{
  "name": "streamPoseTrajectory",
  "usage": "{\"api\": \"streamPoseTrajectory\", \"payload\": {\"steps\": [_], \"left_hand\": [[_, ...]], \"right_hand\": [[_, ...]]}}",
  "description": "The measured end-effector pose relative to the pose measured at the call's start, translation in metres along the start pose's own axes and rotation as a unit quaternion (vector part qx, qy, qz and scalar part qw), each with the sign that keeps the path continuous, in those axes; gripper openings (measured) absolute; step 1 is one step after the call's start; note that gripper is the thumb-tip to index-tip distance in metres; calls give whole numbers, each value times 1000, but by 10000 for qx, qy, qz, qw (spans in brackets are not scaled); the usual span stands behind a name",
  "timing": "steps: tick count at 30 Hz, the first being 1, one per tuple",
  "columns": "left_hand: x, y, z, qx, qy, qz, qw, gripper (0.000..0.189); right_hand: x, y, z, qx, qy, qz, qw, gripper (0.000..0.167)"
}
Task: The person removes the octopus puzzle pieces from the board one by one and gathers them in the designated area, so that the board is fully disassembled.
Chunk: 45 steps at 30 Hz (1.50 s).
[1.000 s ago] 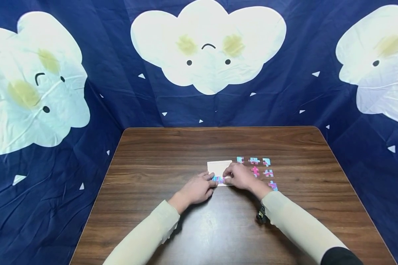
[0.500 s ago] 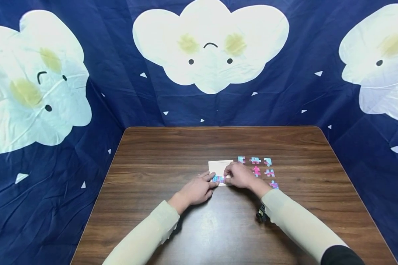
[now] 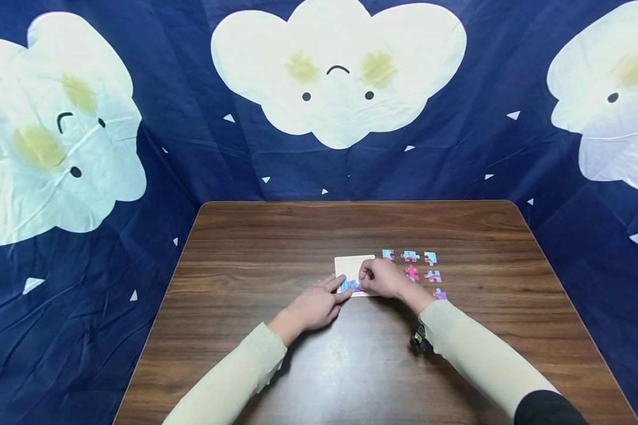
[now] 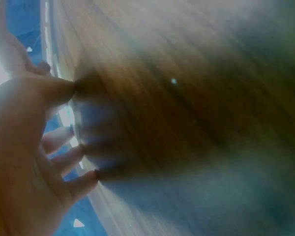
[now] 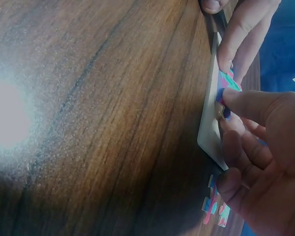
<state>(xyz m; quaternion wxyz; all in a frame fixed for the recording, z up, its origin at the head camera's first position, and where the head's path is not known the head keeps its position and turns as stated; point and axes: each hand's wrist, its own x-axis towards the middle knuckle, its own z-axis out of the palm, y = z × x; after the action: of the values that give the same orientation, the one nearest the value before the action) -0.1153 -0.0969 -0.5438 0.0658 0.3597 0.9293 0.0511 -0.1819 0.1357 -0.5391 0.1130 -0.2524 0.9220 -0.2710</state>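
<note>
A small white puzzle board (image 3: 352, 265) lies on the table between both hands. Along its near side sit blue, pink and purple jigsaw pieces (image 3: 348, 285). My left hand (image 3: 315, 304) rests with extended fingers on the board's left part and on these pieces. At the near right of the board, my right hand (image 3: 387, 279) pinches a jigsaw piece (image 5: 227, 114) between thumb and forefinger, low against the board. That piece is mostly covered by the fingers; a dark blue bit shows in the right wrist view. In the left wrist view, the left fingers (image 4: 83, 184) hide the board.
Several loose jigsaw pieces lie right of the board, among them a pink one (image 3: 412, 273), a blue and pink one (image 3: 410, 256) and a purple one (image 3: 440, 294). The brown wooden table (image 3: 255, 248) is bordered by a blue cloth (image 3: 298, 165) with clouds.
The right fingertips have shifted slightly at the board's near right part. My left hand stays on the board. The head view has tilted a little.
</note>
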Motion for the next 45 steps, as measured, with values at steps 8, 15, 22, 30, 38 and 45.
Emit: {"api": "streamPoseTrajectory", "payload": {"steps": [8,15,22,30,38,45], "left_hand": [[-1,1,4,58,25,-70,10000,51],[0,0,5,-61,-42,-68,9999,54],[1,1,4,-98,-60,-105,9999,58],[0,2,5,-9,-76,-119,9999,57],[-1,2,6,-80,-129,-157,9998,57],[0,2,6,-126,-112,-161,9997,57]], "right_hand": [[-1,1,-6,608,-113,20,9981,8],[-10,10,-23,962,125,9,9953,6],[-36,30,-46,1095,402,-31,9932,6],[-68,62,-71,825,494,417,9945,4],[-88,84,-72,825,289,722,9935,4],[-94,91,-63,541,274,671,9959,5]]}}
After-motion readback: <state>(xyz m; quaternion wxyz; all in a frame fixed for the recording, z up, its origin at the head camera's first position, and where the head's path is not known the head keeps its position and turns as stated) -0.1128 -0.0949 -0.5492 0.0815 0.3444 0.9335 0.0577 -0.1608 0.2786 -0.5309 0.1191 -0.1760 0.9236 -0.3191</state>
